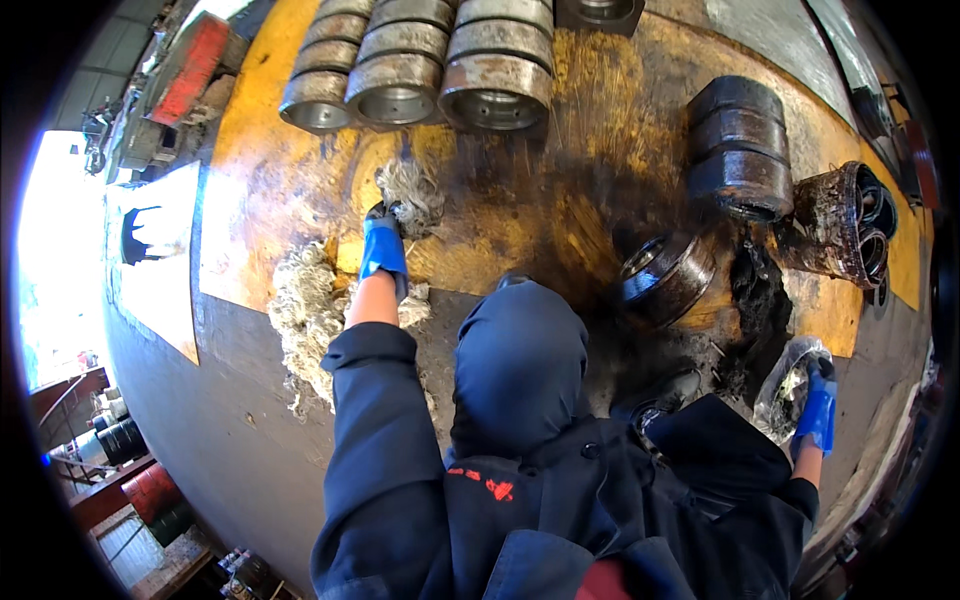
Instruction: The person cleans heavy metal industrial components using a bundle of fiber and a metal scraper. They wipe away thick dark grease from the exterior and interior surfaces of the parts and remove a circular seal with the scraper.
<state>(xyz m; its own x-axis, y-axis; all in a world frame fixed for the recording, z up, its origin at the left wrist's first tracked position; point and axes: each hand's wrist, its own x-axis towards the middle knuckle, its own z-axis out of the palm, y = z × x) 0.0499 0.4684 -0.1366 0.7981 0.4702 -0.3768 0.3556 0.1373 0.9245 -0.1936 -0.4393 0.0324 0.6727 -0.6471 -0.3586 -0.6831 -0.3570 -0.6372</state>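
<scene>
Gripping a frayed grey cotton-waste wad (pixel 408 196), the blue-gloved left hand (pixel 383 248) should probably be bunching it tight; right hand (pixel 818 408) is clutching a crumpled clear plastic bag (pixel 790 385).

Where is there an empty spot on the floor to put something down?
Bare yellow floor lies between the metal rings and the rag pile. It is crowded on the right: dark rings, a greasy drum, black sludge.

We see open yellow floor (pixel 290 190) far left; metal rings (pixel 400 70) block beyond, greasy drums (pixel 740 150) crowd the right.
</scene>
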